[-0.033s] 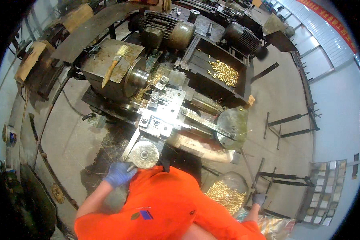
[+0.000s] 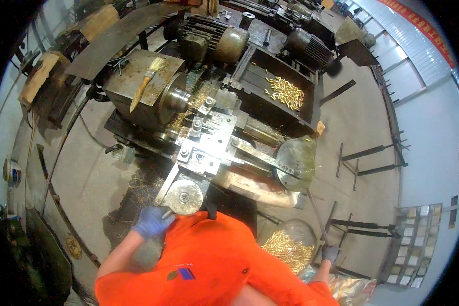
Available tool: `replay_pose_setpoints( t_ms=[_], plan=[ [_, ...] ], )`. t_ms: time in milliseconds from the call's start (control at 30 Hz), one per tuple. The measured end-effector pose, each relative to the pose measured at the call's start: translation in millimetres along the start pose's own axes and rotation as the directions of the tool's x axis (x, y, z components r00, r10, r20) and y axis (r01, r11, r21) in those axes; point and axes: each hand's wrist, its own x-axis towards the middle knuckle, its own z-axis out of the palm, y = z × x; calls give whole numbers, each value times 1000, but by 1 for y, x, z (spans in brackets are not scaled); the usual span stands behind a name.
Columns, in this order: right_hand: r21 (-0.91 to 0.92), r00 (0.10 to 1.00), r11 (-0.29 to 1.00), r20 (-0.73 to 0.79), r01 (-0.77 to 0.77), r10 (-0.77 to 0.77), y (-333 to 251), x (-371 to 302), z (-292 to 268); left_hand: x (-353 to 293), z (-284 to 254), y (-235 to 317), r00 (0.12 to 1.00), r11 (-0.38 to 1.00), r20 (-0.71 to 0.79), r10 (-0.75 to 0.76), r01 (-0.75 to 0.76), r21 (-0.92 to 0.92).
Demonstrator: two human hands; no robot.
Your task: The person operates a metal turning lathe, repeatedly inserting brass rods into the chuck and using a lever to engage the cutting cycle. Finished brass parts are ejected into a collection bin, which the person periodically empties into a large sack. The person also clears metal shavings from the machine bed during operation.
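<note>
My left hand (image 2: 152, 223), in a blue glove, is closed round the short metal handle (image 2: 167, 213) at the edge of a round handwheel (image 2: 184, 197) on the lathe. My right hand (image 2: 331, 253), gloved too, is wrapped round the lower end of a long metal lever (image 2: 317, 217) at the right. That lever runs up to a round plate (image 2: 292, 166) beside a flat metal arm (image 2: 265, 155). Between my hands and the spindle chuck (image 2: 177, 98) lies the tool slide (image 2: 207, 140) with its bolted clamps. Fingertips of both hands are partly hidden.
A brush (image 2: 144, 87) lies on the headstock (image 2: 120, 76). Small brass-coloured pieces (image 2: 286, 93) lie in a dark metal tray (image 2: 252, 79); more pieces (image 2: 289, 250) fill a round pan (image 2: 303, 229) near my right arm. Metal stands (image 2: 364, 153) rise from the floor at the right.
</note>
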Motion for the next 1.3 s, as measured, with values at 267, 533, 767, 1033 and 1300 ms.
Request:
replay_pose_setpoints(
  t_ms=[267, 533, 767, 1033, 1300],
  plan=[
    [-62, 995, 995, 65, -75, 79, 33, 16, 41, 0, -3, 1, 999, 1000, 42, 12, -11, -28],
    [-40, 1000, 999, 5, -27, 27, 59, 14, 69, -2, -6, 4, 995, 997, -68, 70, -71, -10],
    [-3, 994, 995, 17, -104, 104, 27, -16, 41, -1, -1, -1, 998, 999, -48, 38, -39, -13],
    [3, 995, 997, -60, -75, 75, 48, -18, 67, -2, -5, 3, 1000, 1000, -9, -7, 6, -31],
    [-45, 999, 998, 6, -47, 48, 71, -7, 94, -2, -4, 2, 999, 1000, -34, 21, -22, -21]
  ],
)
